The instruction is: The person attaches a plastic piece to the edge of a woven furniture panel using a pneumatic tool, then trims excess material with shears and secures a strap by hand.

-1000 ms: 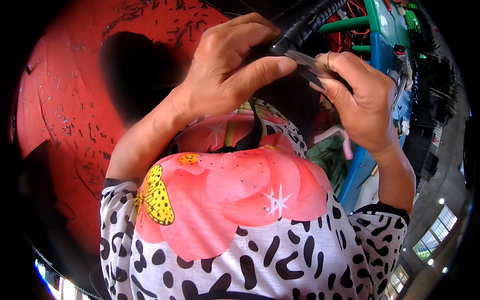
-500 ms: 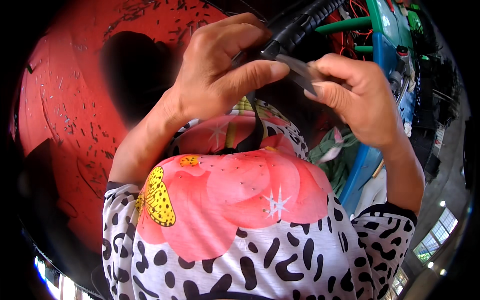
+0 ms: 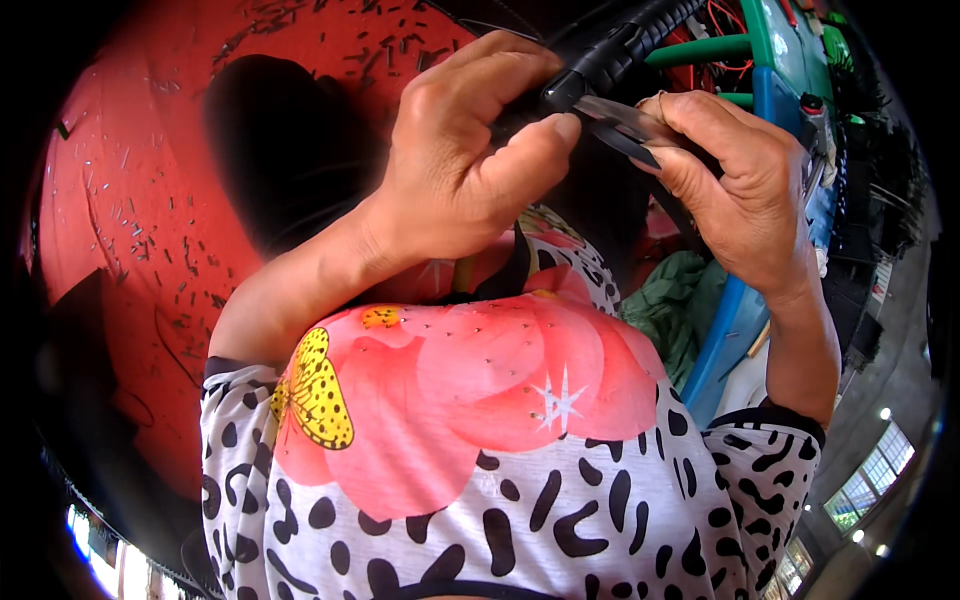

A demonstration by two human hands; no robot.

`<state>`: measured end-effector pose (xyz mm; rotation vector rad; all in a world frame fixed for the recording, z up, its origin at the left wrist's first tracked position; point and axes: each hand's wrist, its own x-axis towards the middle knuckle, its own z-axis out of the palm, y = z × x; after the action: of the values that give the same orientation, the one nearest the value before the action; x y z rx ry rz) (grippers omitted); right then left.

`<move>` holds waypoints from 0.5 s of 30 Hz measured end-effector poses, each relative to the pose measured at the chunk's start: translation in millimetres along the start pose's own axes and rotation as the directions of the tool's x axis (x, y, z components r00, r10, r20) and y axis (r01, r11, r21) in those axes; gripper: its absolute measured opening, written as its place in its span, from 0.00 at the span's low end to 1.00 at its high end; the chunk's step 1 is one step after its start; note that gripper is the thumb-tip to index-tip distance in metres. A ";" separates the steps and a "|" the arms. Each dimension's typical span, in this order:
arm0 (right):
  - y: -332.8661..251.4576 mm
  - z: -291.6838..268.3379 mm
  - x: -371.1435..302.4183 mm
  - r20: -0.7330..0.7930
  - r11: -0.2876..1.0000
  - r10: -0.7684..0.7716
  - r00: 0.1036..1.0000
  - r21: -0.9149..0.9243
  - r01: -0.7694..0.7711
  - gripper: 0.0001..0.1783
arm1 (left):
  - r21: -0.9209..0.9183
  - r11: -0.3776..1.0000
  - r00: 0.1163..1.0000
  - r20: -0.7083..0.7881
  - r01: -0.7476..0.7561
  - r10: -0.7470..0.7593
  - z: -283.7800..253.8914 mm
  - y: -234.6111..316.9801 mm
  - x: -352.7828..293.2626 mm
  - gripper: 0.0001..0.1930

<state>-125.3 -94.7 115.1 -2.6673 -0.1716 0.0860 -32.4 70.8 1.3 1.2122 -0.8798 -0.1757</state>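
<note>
A long black ribbed tube-like piece [image 3: 625,50] slants down from the upper right, its smooth rounded end close to my left hand [image 3: 470,150]. My left fingers curl against that end, and their tips are hidden by the dark background. The left thumb points toward it from below. My right hand [image 3: 740,185] grips a pair of small thread snips [image 3: 630,125] between thumb and fingers. Two narrow dark blades point left, slightly apart, with the upper tip at the end of the black piece.
Small dark scraps [image 3: 165,235] lie scattered over the red floor covering [image 3: 100,180] at left. At right stand a green frame [image 3: 710,48] and a blue-edged bench [image 3: 725,350] with tools. Green crumpled cloth [image 3: 680,300] hangs beside the bench.
The snips have turned, so both blades show apart and their tips have shifted slightly right. The end of the black piece shows more fully. My left hand has shifted slightly right.
</note>
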 end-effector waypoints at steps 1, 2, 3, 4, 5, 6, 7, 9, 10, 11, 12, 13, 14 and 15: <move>0.1 1.0 -0.1 -0.006 1.000 0.014 1.000 0.010 -0.014 0.09 | 0.014 0.998 0.998 -0.009 0.059 -0.059 0.4 4.2 -0.1 0.15; 0.8 2.3 -0.6 -0.005 1.000 0.013 1.000 0.013 -0.013 0.09 | 0.027 0.993 0.993 -0.019 0.118 -0.117 1.1 7.1 -0.3 0.15; 1.3 3.7 -1.2 -0.026 1.000 -0.003 1.000 -0.018 0.002 0.09 | 0.031 0.992 0.993 -0.019 0.118 -0.118 1.9 8.6 -0.2 0.15; 1.7 5.1 -1.4 -0.046 0.999 -0.019 0.999 -0.050 0.017 0.09 | 0.024 0.989 0.989 -0.036 0.145 -0.144 2.9 9.8 0.0 0.14; 2.1 6.5 -1.4 -0.047 0.999 -0.022 0.999 -0.047 0.020 0.09 | 0.016 0.985 0.984 -0.054 0.171 -0.170 2.8 10.7 0.1 0.14; 2.7 7.8 -1.7 -0.058 1.000 -0.018 0.998 -0.021 0.016 0.09 | 0.018 0.985 0.984 -0.053 0.172 -0.171 2.2 11.2 0.9 0.14; 3.3 8.7 -1.6 -0.068 1.000 -0.013 0.998 0.005 0.014 0.09 | 0.046 0.983 0.983 -0.057 0.175 -0.173 1.3 12.0 2.2 0.14; 3.9 8.7 1.4 -0.056 1.000 -0.017 0.998 0.015 0.017 0.09 | 0.077 0.981 0.983 -0.062 0.179 -0.175 -0.2 12.9 3.4 0.14; 4.4 8.9 2.9 -0.042 1.000 -0.020 0.999 0.022 0.021 0.09 | 0.069 0.978 0.979 -0.071 0.197 -0.193 -0.9 13.2 3.6 0.14; 5.3 9.8 3.9 -0.043 0.999 -0.022 0.999 0.025 0.023 0.09 | 0.062 0.975 0.974 -0.080 0.215 -0.210 -1.7 13.4 3.6 0.14; 6.0 10.8 4.7 -0.052 0.999 -0.044 0.998 0.021 0.045 0.10 | 0.066 0.974 0.974 -0.081 0.216 -0.211 -3.4 14.0 2.9 0.14; 6.3 11.5 5.3 -0.061 0.998 -0.067 0.996 0.017 0.068 0.10 | 0.108 0.969 0.975 -0.042 0.221 -0.217 -5.9 14.6 1.9 0.14; 6.9 10.6 5.2 -0.062 0.997 -0.070 0.996 0.020 0.071 0.10 | 0.151 0.963 0.974 -0.003 0.223 -0.225 -7.7 15.2 1.1 0.16; 8.0 8.5 5.1 -0.035 0.996 -0.071 0.997 0.053 0.073 0.10 | 0.156 0.962 0.974 -0.006 0.225 -0.227 -8.9 15.8 0.9 0.16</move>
<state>-120.1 -97.3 103.7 -2.6042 -0.2506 0.0235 -31.0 83.0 14.8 1.4594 -0.7747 -0.3031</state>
